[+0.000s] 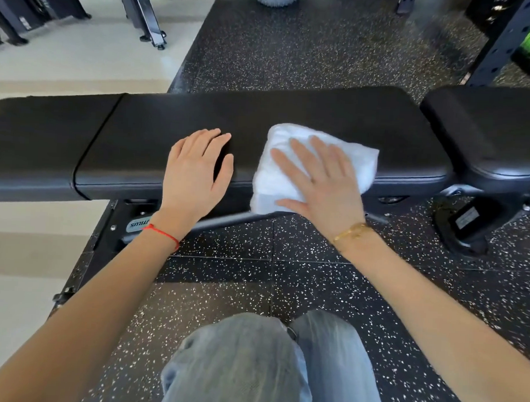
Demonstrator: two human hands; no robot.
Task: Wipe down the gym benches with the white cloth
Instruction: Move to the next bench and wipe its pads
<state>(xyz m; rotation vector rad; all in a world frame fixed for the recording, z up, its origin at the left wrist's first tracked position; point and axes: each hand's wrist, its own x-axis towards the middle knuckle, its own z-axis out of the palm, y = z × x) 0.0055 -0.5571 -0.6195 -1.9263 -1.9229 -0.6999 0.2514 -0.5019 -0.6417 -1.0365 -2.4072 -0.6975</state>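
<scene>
Right hand (319, 185) presses flat the folded white cloth (289, 171) at the black padded bench (170, 117) near edge; left hand (195, 173) rests flat, released. The second bench (488, 131) probably remains.

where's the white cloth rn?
In the head view, the white cloth lies on the long black bench pad, right of centre, flat under the right hand and draped over the pad's near edge.

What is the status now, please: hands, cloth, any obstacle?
Right hand flat on white cloth, pressing it onto bench. Left hand flat on pad, bracing. Nothing in the way.
</scene>
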